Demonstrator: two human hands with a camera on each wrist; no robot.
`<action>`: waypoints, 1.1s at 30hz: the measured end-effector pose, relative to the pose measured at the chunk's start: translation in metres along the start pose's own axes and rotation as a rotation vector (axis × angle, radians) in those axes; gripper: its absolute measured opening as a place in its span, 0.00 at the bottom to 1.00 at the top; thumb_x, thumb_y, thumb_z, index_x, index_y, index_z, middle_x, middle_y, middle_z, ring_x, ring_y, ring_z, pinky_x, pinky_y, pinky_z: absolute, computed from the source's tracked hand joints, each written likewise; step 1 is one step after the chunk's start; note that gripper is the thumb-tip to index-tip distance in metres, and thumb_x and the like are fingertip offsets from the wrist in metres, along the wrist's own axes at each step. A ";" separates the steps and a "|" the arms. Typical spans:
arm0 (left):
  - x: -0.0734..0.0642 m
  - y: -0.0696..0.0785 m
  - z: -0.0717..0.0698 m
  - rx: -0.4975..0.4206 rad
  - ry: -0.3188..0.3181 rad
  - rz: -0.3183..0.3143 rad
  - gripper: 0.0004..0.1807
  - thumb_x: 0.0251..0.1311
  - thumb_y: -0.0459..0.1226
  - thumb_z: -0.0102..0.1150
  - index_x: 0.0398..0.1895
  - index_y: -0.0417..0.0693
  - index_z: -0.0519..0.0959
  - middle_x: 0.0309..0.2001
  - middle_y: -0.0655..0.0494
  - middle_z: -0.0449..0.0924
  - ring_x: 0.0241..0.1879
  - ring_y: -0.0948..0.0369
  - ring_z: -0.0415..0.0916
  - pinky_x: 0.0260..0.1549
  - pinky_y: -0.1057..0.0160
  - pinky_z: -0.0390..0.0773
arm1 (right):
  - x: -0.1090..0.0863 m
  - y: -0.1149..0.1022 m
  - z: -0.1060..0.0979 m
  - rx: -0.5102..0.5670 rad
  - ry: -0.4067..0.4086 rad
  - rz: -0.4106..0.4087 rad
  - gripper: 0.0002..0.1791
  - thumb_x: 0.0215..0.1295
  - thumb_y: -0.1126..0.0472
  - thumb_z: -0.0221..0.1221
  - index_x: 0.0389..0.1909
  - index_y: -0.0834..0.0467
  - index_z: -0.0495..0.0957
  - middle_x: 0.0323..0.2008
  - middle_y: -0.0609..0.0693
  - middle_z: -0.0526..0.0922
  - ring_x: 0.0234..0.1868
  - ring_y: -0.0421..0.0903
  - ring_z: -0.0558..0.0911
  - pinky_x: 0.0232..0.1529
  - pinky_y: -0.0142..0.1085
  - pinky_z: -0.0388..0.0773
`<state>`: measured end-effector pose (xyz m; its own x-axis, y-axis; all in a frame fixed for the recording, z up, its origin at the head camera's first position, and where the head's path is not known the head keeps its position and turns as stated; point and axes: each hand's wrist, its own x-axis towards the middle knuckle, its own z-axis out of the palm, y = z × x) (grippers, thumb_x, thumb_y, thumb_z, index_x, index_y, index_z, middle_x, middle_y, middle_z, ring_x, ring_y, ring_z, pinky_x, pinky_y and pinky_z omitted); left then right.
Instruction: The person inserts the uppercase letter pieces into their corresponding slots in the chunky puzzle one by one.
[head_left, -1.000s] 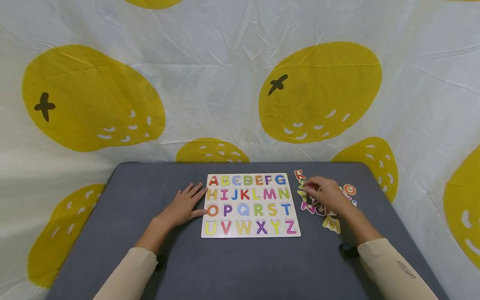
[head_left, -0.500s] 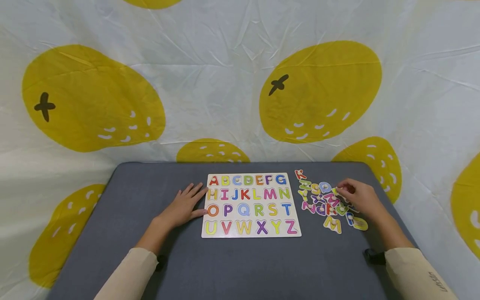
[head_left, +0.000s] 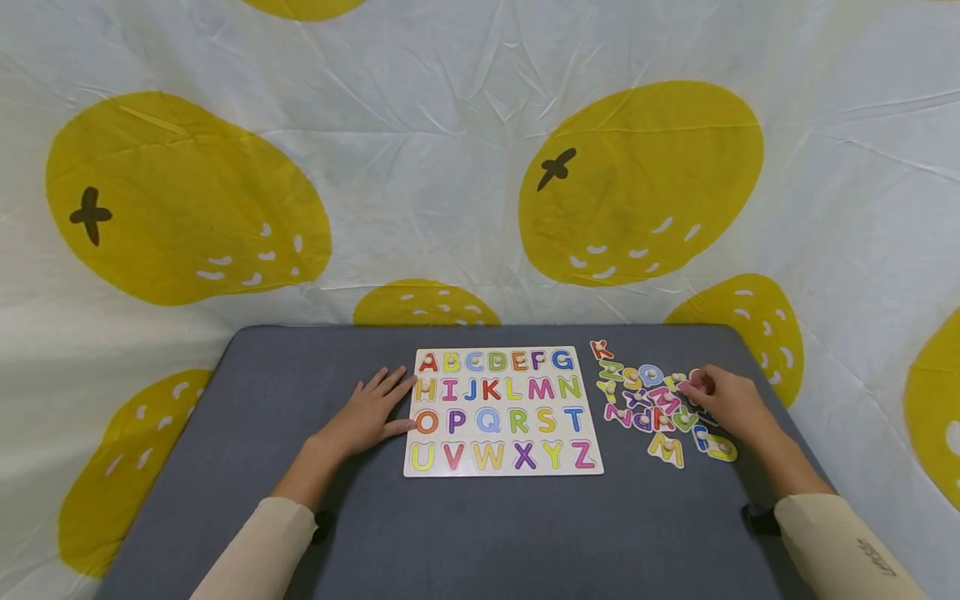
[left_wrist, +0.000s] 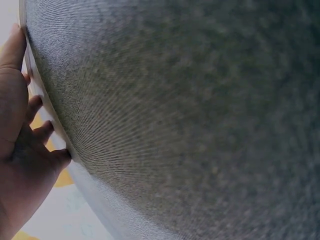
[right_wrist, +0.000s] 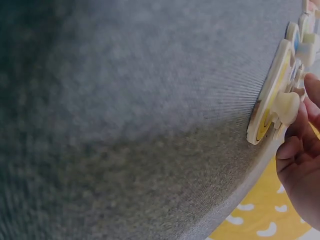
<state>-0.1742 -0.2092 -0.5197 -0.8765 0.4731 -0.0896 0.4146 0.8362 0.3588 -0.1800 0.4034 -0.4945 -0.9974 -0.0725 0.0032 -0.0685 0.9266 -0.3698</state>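
Across the letter pile [head_left: 660,400] beside the board [head_left: 502,436], my right hand [head_left: 729,403] has shifted rightward; I can't tell whether it grips anything. My left hand [head_left: 365,414] rests spread against the board. Probably choosing a piece, I next need a firm pinch.

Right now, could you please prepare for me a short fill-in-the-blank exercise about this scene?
1. In the head view, the left hand is at the board's ____ edge.
2. The board's letters stand in ____ rows.
3. The right hand is at the pile of loose letter pieces, not at the ____.
4. The loose piece nearest the table's far edge is a red letter ____.

Missing words: left; four; board; K.
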 end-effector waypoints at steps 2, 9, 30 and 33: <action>0.000 0.000 0.000 0.002 0.001 0.001 0.46 0.67 0.59 0.61 0.83 0.53 0.58 0.82 0.44 0.53 0.81 0.36 0.47 0.70 0.25 0.52 | 0.000 -0.001 0.002 -0.005 0.012 0.002 0.16 0.71 0.53 0.66 0.39 0.63 0.76 0.25 0.49 0.74 0.29 0.47 0.72 0.32 0.38 0.66; 0.000 0.002 -0.001 -0.016 0.010 0.010 0.46 0.67 0.58 0.63 0.82 0.51 0.59 0.81 0.42 0.54 0.80 0.35 0.48 0.69 0.24 0.53 | 0.001 -0.004 -0.001 -0.015 0.019 -0.008 0.14 0.69 0.57 0.67 0.36 0.63 0.76 0.24 0.49 0.74 0.28 0.47 0.71 0.31 0.37 0.66; 0.000 0.002 -0.002 -0.005 -0.002 0.004 0.46 0.67 0.59 0.62 0.83 0.52 0.58 0.82 0.43 0.54 0.81 0.36 0.47 0.69 0.24 0.53 | 0.014 -0.053 -0.013 -0.003 0.054 -0.144 0.08 0.66 0.61 0.69 0.38 0.62 0.83 0.30 0.52 0.82 0.31 0.47 0.76 0.35 0.41 0.75; 0.000 0.003 -0.004 -0.004 -0.003 0.006 0.46 0.67 0.58 0.62 0.82 0.52 0.58 0.82 0.43 0.54 0.80 0.36 0.48 0.69 0.24 0.54 | 0.019 -0.063 -0.008 0.016 0.024 -0.142 0.08 0.67 0.61 0.68 0.40 0.62 0.83 0.32 0.53 0.83 0.32 0.47 0.78 0.36 0.43 0.77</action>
<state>-0.1736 -0.2080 -0.5153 -0.8734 0.4787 -0.0901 0.4187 0.8323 0.3632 -0.1952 0.3467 -0.4638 -0.9780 -0.1930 0.0788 -0.2084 0.9016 -0.3791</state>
